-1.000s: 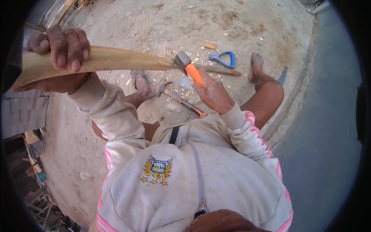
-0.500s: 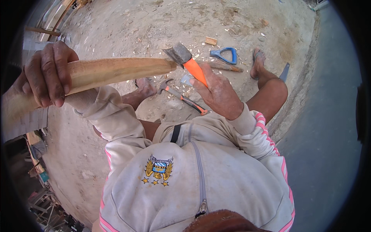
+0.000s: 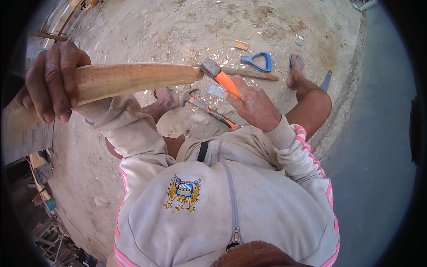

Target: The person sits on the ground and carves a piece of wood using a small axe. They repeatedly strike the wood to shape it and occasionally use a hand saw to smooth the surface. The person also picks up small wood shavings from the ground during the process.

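My left hand (image 3: 52, 82) is wrapped around a thick, pale, curved piece of wood (image 3: 138, 79), which tapers toward its right end. In my right hand (image 3: 254, 103) is a small hatchet with a bright orange handle (image 3: 227, 84). Its dark metal head (image 3: 210, 67) is right by the tapered tip of the wood; the blade edge is hard to make out from this angle. Below that tip, a claw hammer (image 3: 209, 110) with a black and orange grip lies on the ground between my legs.
Beyond my right hand lie a blue D-shaped handle (image 3: 258, 62) and a wooden shaft (image 3: 251, 74). A saw blade (image 3: 327, 81) is beside my right knee, and a clear flat piece (image 3: 216, 91) near the hammer. Wood chips and a small block (image 3: 241, 45) dot the sandy ground. A grey wall (image 3: 373, 147) rises at right.
The hatchet head has shifted slightly right and down and turned, so its flared blade shows less. The wood's held end has risen a little in my left hand.
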Demonstrator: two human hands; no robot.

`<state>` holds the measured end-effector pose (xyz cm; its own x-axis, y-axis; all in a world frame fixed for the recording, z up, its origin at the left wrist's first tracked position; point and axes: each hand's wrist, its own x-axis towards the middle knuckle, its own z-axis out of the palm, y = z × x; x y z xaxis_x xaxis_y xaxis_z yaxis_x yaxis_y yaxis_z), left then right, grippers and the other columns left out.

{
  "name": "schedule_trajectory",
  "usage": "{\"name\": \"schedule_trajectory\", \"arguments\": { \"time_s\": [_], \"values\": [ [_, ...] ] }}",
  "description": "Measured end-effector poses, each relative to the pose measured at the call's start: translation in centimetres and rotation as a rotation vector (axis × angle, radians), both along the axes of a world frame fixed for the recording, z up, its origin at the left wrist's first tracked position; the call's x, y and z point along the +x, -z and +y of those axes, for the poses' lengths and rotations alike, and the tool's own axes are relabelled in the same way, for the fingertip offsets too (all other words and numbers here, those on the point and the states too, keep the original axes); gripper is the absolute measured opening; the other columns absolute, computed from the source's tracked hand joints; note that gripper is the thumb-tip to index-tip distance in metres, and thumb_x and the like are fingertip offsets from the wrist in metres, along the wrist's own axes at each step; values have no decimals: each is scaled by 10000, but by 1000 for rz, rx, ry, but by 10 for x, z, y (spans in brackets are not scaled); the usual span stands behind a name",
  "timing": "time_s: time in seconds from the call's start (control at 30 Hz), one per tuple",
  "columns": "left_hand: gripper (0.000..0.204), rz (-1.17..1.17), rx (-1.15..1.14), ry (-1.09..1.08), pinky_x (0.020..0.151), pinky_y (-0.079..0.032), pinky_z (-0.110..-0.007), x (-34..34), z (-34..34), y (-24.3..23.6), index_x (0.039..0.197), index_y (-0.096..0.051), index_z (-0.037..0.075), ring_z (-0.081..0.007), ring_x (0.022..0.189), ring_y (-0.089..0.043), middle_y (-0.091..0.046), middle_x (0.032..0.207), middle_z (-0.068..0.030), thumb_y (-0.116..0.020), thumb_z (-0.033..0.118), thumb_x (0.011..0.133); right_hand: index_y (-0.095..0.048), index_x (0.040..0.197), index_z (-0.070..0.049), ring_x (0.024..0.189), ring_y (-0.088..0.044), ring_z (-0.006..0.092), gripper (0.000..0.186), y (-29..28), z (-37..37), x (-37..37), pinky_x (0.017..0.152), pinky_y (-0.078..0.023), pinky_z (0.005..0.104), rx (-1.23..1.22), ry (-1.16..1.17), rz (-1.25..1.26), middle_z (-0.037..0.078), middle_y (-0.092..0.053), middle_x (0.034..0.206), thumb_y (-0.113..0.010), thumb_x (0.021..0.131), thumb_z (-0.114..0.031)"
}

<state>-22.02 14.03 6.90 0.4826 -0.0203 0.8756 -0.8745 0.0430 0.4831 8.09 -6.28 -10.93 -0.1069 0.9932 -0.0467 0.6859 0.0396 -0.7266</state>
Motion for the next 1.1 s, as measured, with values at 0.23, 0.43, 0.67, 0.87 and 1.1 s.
{"name": "schedule_trajectory", "arguments": {
  "time_s": [0.23, 0.43, 0.67, 0.87, 1.1],
  "values": [
    [793, 141, -326, -760, 704, -477, -317, -30, -31, -5, 924, -664, 107, -143, 668, -634, -629, 757, -5, -640, 864, 689, -478, 1218, 14, 716, -645, 440, 407, 4, 14, 6, 620, -472, 489, -12, 173, 325, 255, -627, 817, -568, 1003, -320],
    [1074, -18, -473, -1056, 715, -480, -376, -24, -36, 6, 934, -628, 95, -186, 656, -574, -563, 750, -34, -387, 1049, 504, -454, 1207, 5, 691, -649, 428, 340, -93, 21, -6, 577, -481, 466, 651, 222, 334, 221, -607, 770, -563, 1003, -245],
    [1033, 18, -520, -1304, 712, -496, -400, -17, -37, 25, 868, -559, 92, -209, 637, -569, -537, 734, -62, -349, 1046, 531, -455, 1200, -25, 685, -649, 454, 318, -16, 19, -5, 580, -478, 500, 194, 174, 276, 244, -614, 729, -569, 980, -225],
    [987, 19, -514, -1168, 579, -533, -372, 24, -25, 45, 928, -517, 87, -251, 589, -570, -523, 717, -117, -294, 1009, 653, -456, 1196, -23, 699, -650, 454, 329, -36, 9, -9, 585, -465, 510, 190, 181, 238, 255, -612, 727, -580, 976, -234],
    [996, -16, -660, -1042, 618, -525, -394, 29, -29, 38, 962, -487, 91, -256, 590, -552, -516, 736, -121, -273, 1013, 652, -465, 1180, -26, 764, -663, 448, 327, -48, 6, -4, 614, -488, 513, 333, 202, 115, 267, -632, 778, -581, 975, -252]
  ]
}}
